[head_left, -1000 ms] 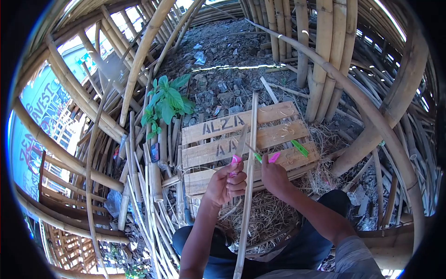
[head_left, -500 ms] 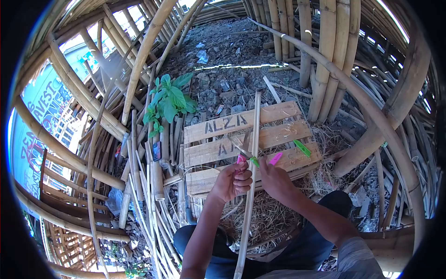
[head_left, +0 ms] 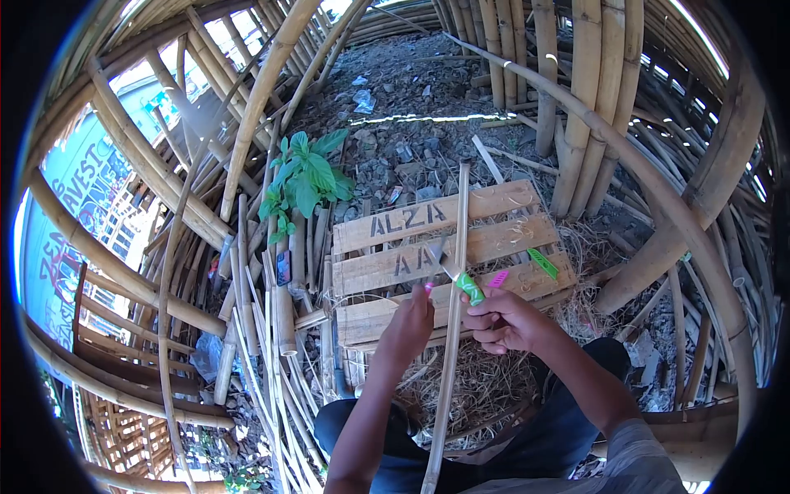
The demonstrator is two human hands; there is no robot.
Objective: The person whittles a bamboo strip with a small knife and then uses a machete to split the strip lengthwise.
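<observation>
My right hand (head_left: 504, 321) grips a knife by its green-and-white patterned handle (head_left: 470, 289), the blade pointing up and left over the crate. In my left hand (head_left: 409, 325), closed in a pinch, is a pink-handled knife (head_left: 429, 287); only a bit of pink shows above the fingers and its blade is blurred. Between my hands runs a long split bamboo strip (head_left: 451, 346), slanting from my lap over the wooden crate (head_left: 370, 319). On the slats, right of the strip, lie a pink knife sheath (head_left: 498, 278) and a green knife sheath (head_left: 542, 263).
Dry straw and shavings (head_left: 477, 395) lie below the crate, between my legs. Thin bamboo strips (head_left: 276, 395) and a phone-like object (head_left: 284, 267) are at left, near a green leafy plant (head_left: 309, 177). Thick bamboo poles (head_left: 588, 107) stand at right; stony ground (head_left: 403, 82) lies ahead.
My hands have moved apart, the right one turning so the green handle shows more fully. The two blades, crossed before, are no longer seen crossing. The view has shifted slightly.
</observation>
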